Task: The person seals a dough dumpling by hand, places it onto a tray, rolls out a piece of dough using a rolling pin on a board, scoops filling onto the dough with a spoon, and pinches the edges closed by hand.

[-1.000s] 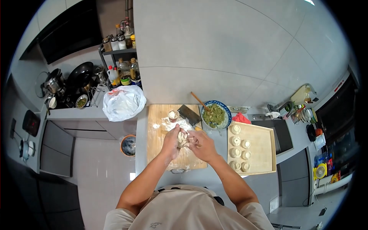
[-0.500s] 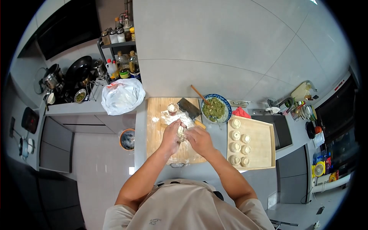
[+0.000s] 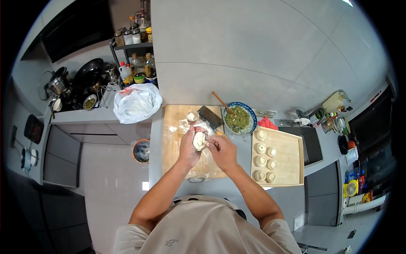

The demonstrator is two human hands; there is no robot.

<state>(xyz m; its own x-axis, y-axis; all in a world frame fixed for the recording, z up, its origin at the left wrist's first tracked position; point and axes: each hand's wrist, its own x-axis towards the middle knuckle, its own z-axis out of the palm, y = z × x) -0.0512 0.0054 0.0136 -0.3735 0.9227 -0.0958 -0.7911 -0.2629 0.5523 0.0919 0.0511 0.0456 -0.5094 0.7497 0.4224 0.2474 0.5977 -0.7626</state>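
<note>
Over a floured wooden board, my left hand is wrapped round a pale dough piece. The fingers of my right hand are pinched at the right edge of that dough. Behind my hands a small glass jar with white contents stands on the board, beside a dark cleaver whose wooden handle is partly hidden by my right hand. A blue-rimmed bowl holds green filling and a wooden utensil.
Right of the bowl, a wooden tray carries several round dough pieces, with a red cloth behind it. A white plastic bag sits at the left. An orange-rimmed bucket is lower down. The sink lies beyond the tray.
The dough in my left hand has turned and now shows a rounder, smoother face. My right hand has shifted slightly to the right, fingers more curled. The camera view has also shifted a little.
</note>
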